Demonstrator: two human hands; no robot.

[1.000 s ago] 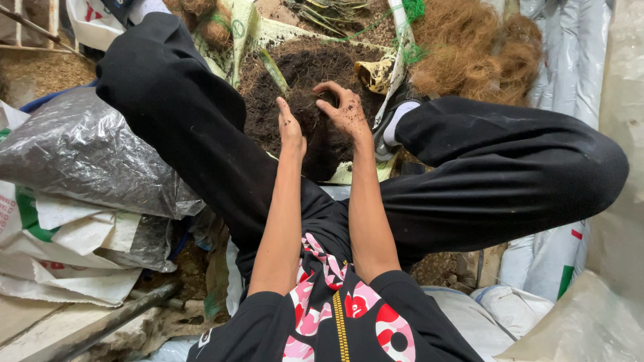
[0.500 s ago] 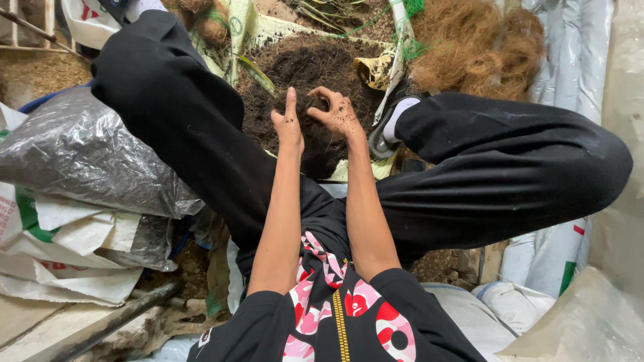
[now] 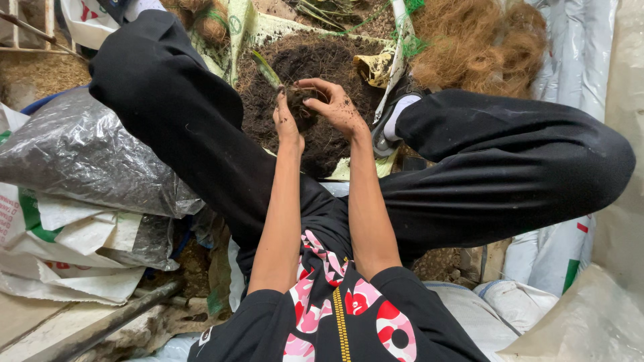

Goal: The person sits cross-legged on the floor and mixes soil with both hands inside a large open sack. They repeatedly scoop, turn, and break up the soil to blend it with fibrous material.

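We see our two hands meeting above a heap of dark soil point(image 3: 315, 67), and between them sits a small clump of soil and roots point(image 3: 303, 107), dark, crumbly and threaded with thin pale fibres. Our left hand point(image 3: 287, 122) stands edge-on beside the clump, its fingers straight and pressed against the clump's left side, the thumb hidden from us. Our right hand point(image 3: 335, 106) curls over the top and right side, fingertips bent down into the roots, so the clump is pinched between both hands and held just above the heap. Both hands are speckled with fine grit. A narrow green leaf point(image 3: 266, 68) slants up and away from the clump towards the left. The soil heap is loose and fibrous, lying on a crumpled printed sack point(image 3: 245, 30) of woven plastic. To the right of it bulges a mound of coconut fibre point(image 3: 483, 43), tan, wiry and tangled. Our legs in black trousers point(image 3: 510, 161) spread either side of the heap, the cloth smooth and matte. On the left lies a wrinkled grey plastic bag point(image 3: 80, 157), shiny and creased, over white woven sacks point(image 3: 60, 261)
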